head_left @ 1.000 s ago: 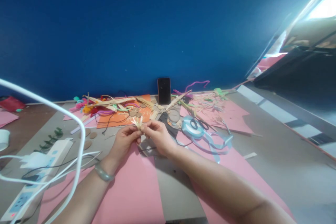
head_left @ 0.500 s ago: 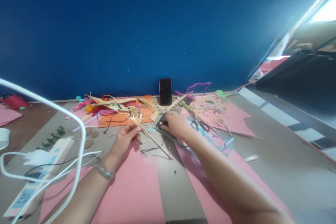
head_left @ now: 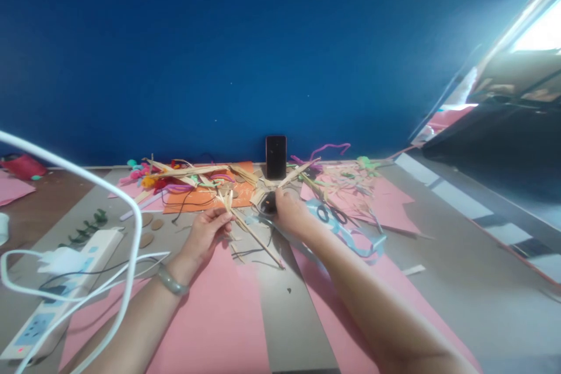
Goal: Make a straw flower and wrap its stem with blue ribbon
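Thumb and fingers of my left hand [head_left: 207,235] are closed in a pinch on a small bundle of pale dried husk strips [head_left: 228,200], whose split ends stick up above the fingertips. A thin pale stick [head_left: 262,244] slants down to the right beside that hand, with a pinkish tip; whether it joins the bundle I cannot tell. My right hand [head_left: 293,213] is closed around a dark, rounded object [head_left: 268,203] low over the table. Its kind is unclear because my fingers cover part of it. Scissors [head_left: 329,214] lie just right of my right wrist.
A phone [head_left: 276,158] leans against the blue wall. Husk strips and coloured pipe cleaners lie over orange paper [head_left: 186,201]. Scraps cover pink paper [head_left: 394,201] at right. A power strip [head_left: 65,292] and looping white cable [head_left: 137,228] occupy the left. Translucent bluish ribbon [head_left: 350,239] lies under my right forearm.
My right hand has turned slightly over the dark object, and less of its detail shows. My left hand keeps its pinch on the husk strips, nearly still. The view has shifted slightly.
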Available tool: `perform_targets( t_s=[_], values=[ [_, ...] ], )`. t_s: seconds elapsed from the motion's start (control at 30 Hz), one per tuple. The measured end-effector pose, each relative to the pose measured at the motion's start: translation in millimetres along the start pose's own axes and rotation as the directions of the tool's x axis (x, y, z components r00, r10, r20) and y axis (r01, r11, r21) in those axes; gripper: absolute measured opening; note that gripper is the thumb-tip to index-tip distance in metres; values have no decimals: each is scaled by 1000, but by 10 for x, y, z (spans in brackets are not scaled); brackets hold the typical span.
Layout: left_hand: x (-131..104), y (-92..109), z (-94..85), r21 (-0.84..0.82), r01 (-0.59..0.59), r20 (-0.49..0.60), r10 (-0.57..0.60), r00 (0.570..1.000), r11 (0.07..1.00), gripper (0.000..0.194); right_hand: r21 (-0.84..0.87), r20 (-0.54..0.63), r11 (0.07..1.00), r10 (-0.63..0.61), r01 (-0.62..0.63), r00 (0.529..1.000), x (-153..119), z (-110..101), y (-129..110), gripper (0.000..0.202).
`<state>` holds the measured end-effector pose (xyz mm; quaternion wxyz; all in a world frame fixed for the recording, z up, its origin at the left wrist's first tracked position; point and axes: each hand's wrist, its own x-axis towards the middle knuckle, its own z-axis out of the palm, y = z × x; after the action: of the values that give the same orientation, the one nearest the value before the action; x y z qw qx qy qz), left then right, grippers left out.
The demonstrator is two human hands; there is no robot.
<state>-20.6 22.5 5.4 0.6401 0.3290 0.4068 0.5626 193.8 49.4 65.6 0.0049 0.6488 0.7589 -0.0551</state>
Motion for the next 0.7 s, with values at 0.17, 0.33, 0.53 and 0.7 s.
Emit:
perform_targets(
  t_s=[0.17,0.33,0.53,0.7],
  values=[
    [18,-6,6,-16,-14,-15,14,1000,1000,26,52,-171,999,10,-1,985,-90,-205,-20,29],
    [13,10,19,-20,-5,1,5,1000,1000,24,254,-265,933,-187,256,946,-260,-486,-47,6],
    [-28,75,75,-24,0,-2,0,1000,1000,28,581,-101,735,-362,350,927,-367,-638,-59,27],
    [-43,90,83,6,-6,43,6,999,1000,27,651,61,730,-324,209,944,-369,-639,-91,38]
  ],
)
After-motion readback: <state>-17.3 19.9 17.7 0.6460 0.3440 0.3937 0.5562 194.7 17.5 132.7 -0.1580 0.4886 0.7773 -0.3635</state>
